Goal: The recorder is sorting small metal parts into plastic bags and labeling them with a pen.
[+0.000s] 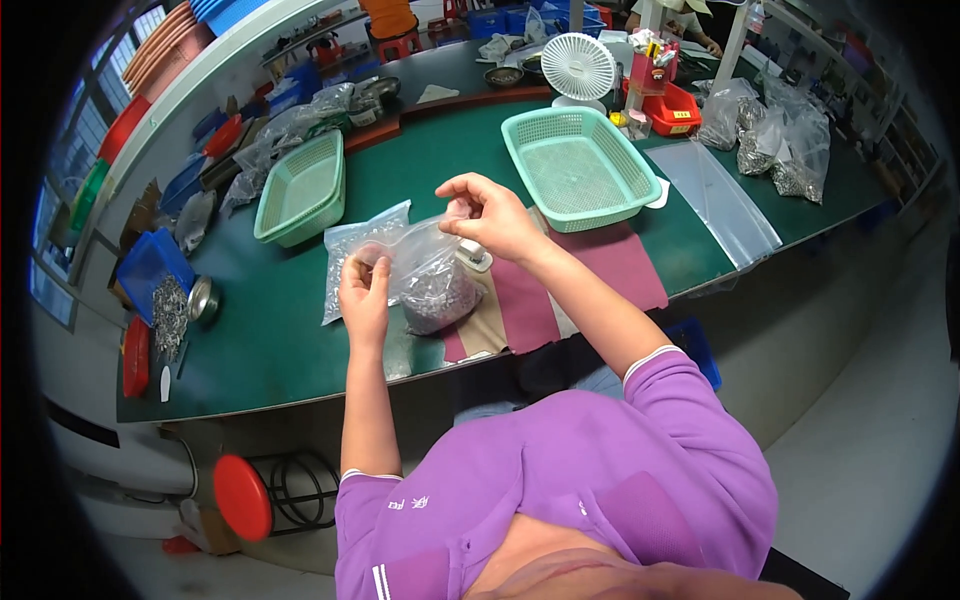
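Observation:
A clear plastic bag (440,300) filled with small grey parts rests near the front edge of the green table. My left hand (364,298) is closed on one side of its loose top, thumb against fingers. The opposite side of the same top is pinched in my right hand (497,220), raised a little higher and farther back. Between my hands the film is stretched out. Behind my left hand lies a flatter clear bag (338,272) of small light-coloured parts. A small white device (475,257), partly covered, sits beside the filled bag on a pink and tan cloth (610,262).
Pale green baskets stand at the left (305,185) and back right (580,165). A white fan (578,68) and red bin (672,108) are behind. Flat plastic sheets (715,195) lie rightward. A blue bin (155,262) spills metal parts at left. A red stool (243,497) stands below.

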{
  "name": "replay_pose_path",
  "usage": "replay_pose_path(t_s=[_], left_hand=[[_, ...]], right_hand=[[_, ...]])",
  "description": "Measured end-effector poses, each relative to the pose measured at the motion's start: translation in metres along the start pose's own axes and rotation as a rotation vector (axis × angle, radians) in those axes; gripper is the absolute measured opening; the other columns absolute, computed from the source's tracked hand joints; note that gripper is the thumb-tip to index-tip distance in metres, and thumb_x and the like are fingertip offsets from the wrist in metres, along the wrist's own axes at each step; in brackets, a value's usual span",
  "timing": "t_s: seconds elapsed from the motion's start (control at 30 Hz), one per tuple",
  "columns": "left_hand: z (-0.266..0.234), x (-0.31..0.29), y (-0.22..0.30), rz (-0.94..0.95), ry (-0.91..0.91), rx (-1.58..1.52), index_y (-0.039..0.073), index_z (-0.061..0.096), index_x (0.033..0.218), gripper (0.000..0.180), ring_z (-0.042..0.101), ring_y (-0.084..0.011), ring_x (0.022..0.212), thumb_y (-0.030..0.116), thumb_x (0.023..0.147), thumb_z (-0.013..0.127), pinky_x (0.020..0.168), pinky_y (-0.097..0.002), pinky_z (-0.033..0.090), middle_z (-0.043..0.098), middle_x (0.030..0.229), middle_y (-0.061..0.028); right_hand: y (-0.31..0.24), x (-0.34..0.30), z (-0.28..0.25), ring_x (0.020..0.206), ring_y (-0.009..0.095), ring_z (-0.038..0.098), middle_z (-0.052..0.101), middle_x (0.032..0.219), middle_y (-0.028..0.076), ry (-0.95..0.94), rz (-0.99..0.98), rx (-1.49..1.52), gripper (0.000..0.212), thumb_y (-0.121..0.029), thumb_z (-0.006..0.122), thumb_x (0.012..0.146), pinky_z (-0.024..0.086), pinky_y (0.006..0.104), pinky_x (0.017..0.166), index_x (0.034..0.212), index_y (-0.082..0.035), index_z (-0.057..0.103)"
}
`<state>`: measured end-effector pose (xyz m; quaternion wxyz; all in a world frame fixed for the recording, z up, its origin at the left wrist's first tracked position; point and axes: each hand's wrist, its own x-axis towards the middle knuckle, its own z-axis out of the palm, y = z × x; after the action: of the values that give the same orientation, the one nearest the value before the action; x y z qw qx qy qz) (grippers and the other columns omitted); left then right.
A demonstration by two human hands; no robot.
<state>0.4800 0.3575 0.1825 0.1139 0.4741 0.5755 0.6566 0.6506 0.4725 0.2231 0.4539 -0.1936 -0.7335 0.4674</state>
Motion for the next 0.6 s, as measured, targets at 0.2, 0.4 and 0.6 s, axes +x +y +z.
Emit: replay_pose_path(t_s=[0.2,0.4,0.6], left_hand=[[-0.011,0.012,0.003,-0.173,-0.195,-0.077,0.001,0.057,0.092,0.014,0.054,-0.0080,0.072,0.008,0.080,0.061,0.066,-0.0223,0.043,0.060,0.080,-0.0022],[-0.020,-0.006,-0.002,-0.130,-0.124,-0.162,0.001,0.057,0.101,0.016,0.056,-0.0122,0.085,0.004,0.086,0.050,0.076,-0.0244,0.043,0.062,0.093,-0.0069],[-0.008,-0.007,0.023,-0.042,-0.052,-0.019,0.000,0.057,0.101,0.017,0.057,-0.0128,0.085,0.010,0.089,0.050,0.075,-0.0247,0.044,0.062,0.093,-0.0077]], right_hand=[[-0.003,0.000,0.006,0.071,0.010,0.056,0.061,0.076,0.002,-0.242,0.312,0.148,0.020,-0.018,0.069,0.074,0.046,0.0238,0.066,0.089,-0.005,0.067],[0.016,-0.009,0.009,0.075,0.014,0.058,0.060,0.078,0.005,-0.133,-0.075,-0.115,0.012,-0.013,0.068,0.075,0.046,0.0262,0.065,0.085,-0.007,0.068],[0.024,-0.007,0.005,0.074,0.011,0.057,0.060,0.081,0.002,-0.181,-0.023,0.113,0.010,-0.014,0.067,0.077,0.045,0.0246,0.065,0.085,-0.009,0.069]])
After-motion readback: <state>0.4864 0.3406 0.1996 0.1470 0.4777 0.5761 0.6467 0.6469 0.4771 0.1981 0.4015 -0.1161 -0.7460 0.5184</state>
